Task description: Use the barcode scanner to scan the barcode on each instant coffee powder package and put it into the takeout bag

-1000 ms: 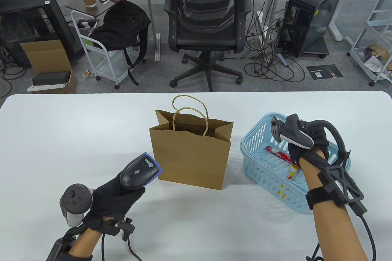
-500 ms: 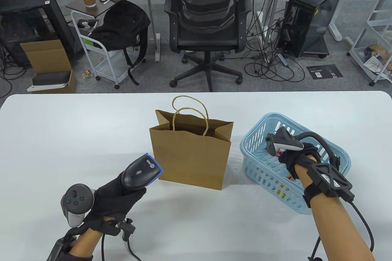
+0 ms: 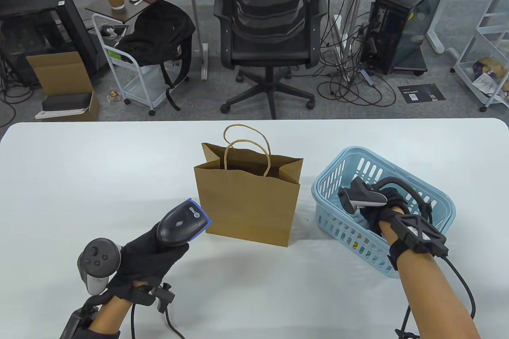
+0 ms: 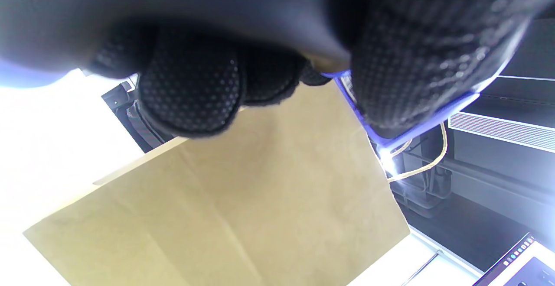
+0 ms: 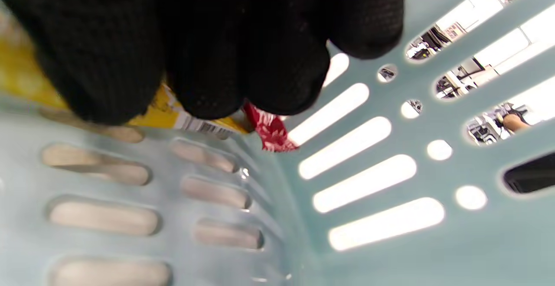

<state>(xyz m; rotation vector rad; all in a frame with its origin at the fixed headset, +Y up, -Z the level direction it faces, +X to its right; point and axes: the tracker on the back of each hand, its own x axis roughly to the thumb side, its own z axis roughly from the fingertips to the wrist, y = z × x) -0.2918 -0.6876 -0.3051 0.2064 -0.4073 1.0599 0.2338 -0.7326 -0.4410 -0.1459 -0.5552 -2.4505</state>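
My left hand [image 3: 153, 253] grips a black barcode scanner [image 3: 181, 221] with a blue rim, its head pointed at the brown paper takeout bag [image 3: 246, 202]. The bag stands upright and open at the table's middle and fills the left wrist view [image 4: 243, 208]. My right hand [image 3: 377, 214] reaches down inside the light blue basket [image 3: 330, 170]. In the right wrist view its fingertips [image 5: 208, 86] are bunched on a yellow and red coffee packet [image 5: 204, 125] with a barcode, lying on the basket floor [image 5: 130, 216]. From above, the hand hides the packets.
The basket stands close to the right of the bag. The white table [image 3: 99, 172] ends at its far edge, with an office chair [image 3: 270, 29] and a computer tower [image 3: 401, 25] on the floor beyond it. Cables trail from both wrists toward the near edge.
My right hand has dropped from above the basket's far rim down into it and onto the packets, now covering them. The left hand and scanner have barely moved.
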